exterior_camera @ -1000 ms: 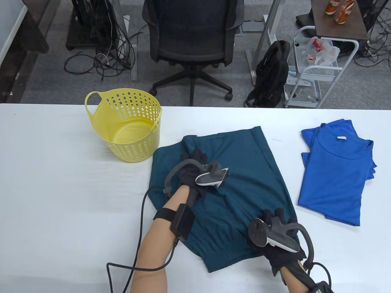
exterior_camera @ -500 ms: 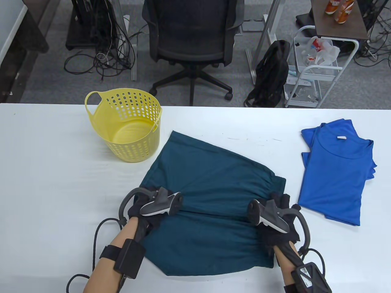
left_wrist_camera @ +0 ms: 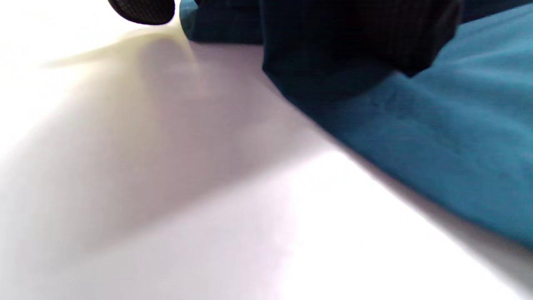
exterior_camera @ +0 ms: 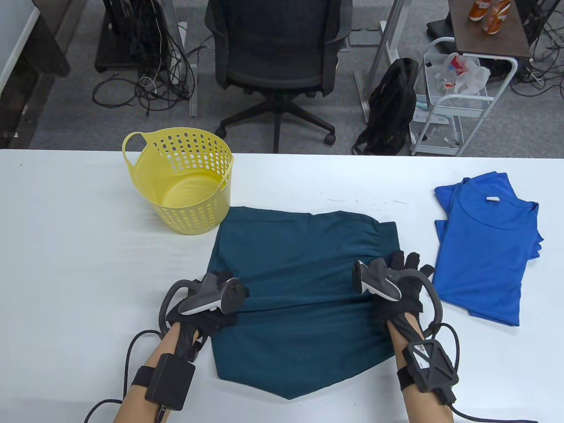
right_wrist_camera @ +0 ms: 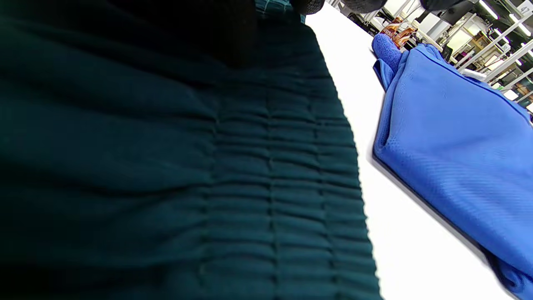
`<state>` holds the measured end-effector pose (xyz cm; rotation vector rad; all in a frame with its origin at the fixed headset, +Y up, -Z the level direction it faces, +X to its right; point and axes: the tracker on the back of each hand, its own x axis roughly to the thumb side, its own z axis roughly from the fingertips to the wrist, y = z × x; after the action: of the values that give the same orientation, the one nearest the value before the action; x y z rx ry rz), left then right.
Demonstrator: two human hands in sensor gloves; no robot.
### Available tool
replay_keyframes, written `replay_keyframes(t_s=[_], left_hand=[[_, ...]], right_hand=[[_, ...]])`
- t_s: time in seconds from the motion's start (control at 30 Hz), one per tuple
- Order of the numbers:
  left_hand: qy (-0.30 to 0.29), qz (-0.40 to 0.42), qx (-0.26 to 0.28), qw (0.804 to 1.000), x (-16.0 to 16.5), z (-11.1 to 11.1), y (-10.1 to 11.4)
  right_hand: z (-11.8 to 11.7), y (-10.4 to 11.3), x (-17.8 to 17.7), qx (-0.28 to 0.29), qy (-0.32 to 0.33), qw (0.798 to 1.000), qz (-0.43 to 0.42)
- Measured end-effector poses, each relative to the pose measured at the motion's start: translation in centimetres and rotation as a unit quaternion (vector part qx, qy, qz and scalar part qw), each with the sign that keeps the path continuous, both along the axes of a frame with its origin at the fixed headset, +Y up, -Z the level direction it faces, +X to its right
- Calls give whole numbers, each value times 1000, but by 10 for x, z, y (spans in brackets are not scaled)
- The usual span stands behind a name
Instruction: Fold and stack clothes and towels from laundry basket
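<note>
A dark teal garment with a gathered elastic band lies spread on the white table. A crease runs across it between my hands. My left hand sits on its left edge; the tracker hides the fingers, and the left wrist view shows only dark glove on the teal cloth. My right hand rests on the right edge, over the gathered band, with its fingers stretched out flat. A folded blue shirt lies to the right, and its edge is close to my right hand.
A yellow perforated laundry basket stands behind the garment's left corner, with nothing visible inside. Beyond the table's far edge are an office chair, a black bag and a white cart. Cables trail from both wrists.
The teal garment went from a bunched, slanted lie to flat and squarer in front of me. Both hands moved to its side edges, then shifted a little away from me.
</note>
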<state>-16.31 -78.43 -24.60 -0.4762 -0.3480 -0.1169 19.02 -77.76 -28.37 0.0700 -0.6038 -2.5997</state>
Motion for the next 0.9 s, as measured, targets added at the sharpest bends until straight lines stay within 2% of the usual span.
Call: replay_keyframes(t_s=[0.17,0.27,0.33,0.37,0.43,0.53,0.6,0.63,0.67,0.7,0.77,0.83,0.9], left_hand=[[13,-2,-9,1000,-2,7,3],[11,20,39,999,-8,30,21],[1,56,70,996,-10,47,34],[-10,73,69,995,-8,56,39],[-42,91,47,994,1,71,42],[-100,85,-3,991,20,87,32],[-120,46,-45,991,28,92,22],[-127,14,-82,988,30,95,12],[-131,-16,-106,986,31,97,4],[-137,-41,-92,985,32,100,0],[-147,-33,-41,988,31,103,-1],[-124,22,16,992,29,101,1],[-103,67,20,992,25,96,1]], right_hand=[[18,9,13,40,41,998,-17],[50,32,38,94,69,989,-93],[67,40,54,97,64,985,-129],[75,42,64,86,57,982,-155],[83,41,75,64,47,977,-199],[90,27,88,38,36,964,-260],[91,16,89,9,38,959,-281],[92,12,90,-28,28,960,-276],[93,14,91,-36,28,960,-275],[94,14,92,-35,30,960,-276],[95,12,91,-53,31,960,-273],[96,11,92,-59,30,959,-275],[96,9,92,-55,31,963,-263]])
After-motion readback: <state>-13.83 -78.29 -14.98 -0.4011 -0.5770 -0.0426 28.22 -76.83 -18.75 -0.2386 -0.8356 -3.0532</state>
